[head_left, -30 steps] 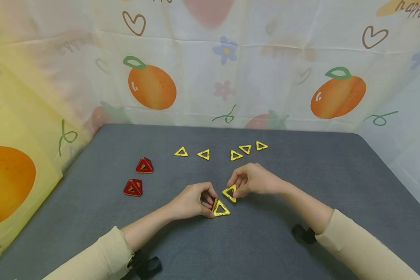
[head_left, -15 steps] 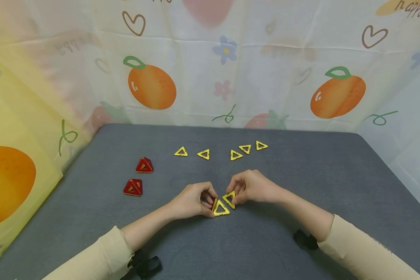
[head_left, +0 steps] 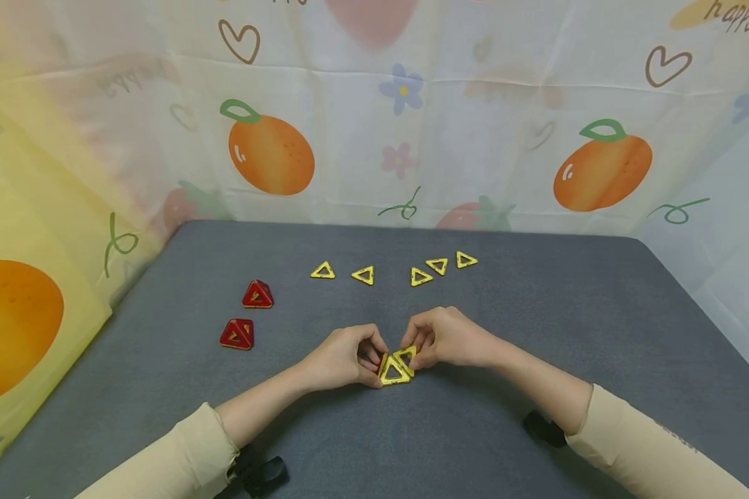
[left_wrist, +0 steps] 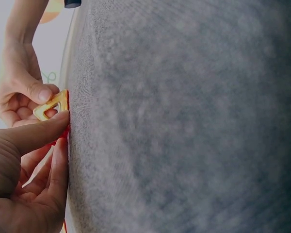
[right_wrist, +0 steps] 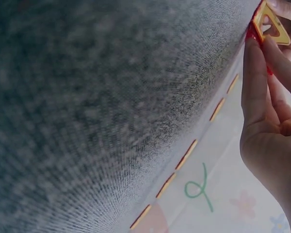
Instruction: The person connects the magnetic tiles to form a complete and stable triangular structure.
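Observation:
Low over the middle of the table, my left hand (head_left: 340, 357) pinches a yellow triangular magnetic tile (head_left: 394, 380) between thumb and fingers; it leans with another tile edge behind it. My right hand (head_left: 452, 337) grips a second yellow triangular tile (head_left: 404, 351) at its right side, edge against the first. Red shows along the undersides of the held tiles in both wrist views, where a yellow tile face (left_wrist: 63, 101) sits between the two hands. Fingers hide the rear of this group.
Two red pyramids, a farther one (head_left: 265, 296) and a nearer one (head_left: 243, 326), stand at the left. Several loose yellow triangles lie flat along the back, among them one at the left (head_left: 322, 276) and one at the right (head_left: 459, 260). A patterned cloth (head_left: 349, 138) hangs behind.
My right hand has moved down and slightly left with its tile, closing the gap to the tile in my left hand. The left hand has stayed in place.

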{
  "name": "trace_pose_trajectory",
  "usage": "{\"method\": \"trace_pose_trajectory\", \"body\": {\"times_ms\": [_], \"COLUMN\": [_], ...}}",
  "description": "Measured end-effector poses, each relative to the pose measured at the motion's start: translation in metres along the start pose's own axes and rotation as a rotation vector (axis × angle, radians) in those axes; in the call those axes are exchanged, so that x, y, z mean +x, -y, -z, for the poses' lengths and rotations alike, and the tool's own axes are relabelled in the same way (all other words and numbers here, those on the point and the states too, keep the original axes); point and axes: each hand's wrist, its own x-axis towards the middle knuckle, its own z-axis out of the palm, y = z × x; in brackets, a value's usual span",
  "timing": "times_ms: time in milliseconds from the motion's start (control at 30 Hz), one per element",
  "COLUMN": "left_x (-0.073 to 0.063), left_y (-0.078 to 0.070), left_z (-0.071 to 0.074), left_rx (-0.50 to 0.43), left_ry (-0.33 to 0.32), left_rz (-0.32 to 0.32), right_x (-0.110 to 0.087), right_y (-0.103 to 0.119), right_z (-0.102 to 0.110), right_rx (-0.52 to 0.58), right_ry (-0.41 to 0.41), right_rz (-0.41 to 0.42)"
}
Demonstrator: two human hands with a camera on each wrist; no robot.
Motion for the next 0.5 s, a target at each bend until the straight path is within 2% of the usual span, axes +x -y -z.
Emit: {"method": "trace_pose_trajectory", "body": {"times_ms": [333,500], "left_x": [-0.0004,-0.0005], "left_y": [-0.0008,-0.0019], "left_z": [0.0013,0.0021], "left_rx": [-0.010,-0.014], "left_ry": [0.006,0.009], "left_rz": [0.007,0.004], "right_x": [0.0016,0.0021], "right_y": [0.0000,0.0003], "right_z": [-0.0035,-0.0051], "right_rx": [0.033,0.013], "right_ry": [0.046,0.045], "right_rz": [0.019,0.032]}}
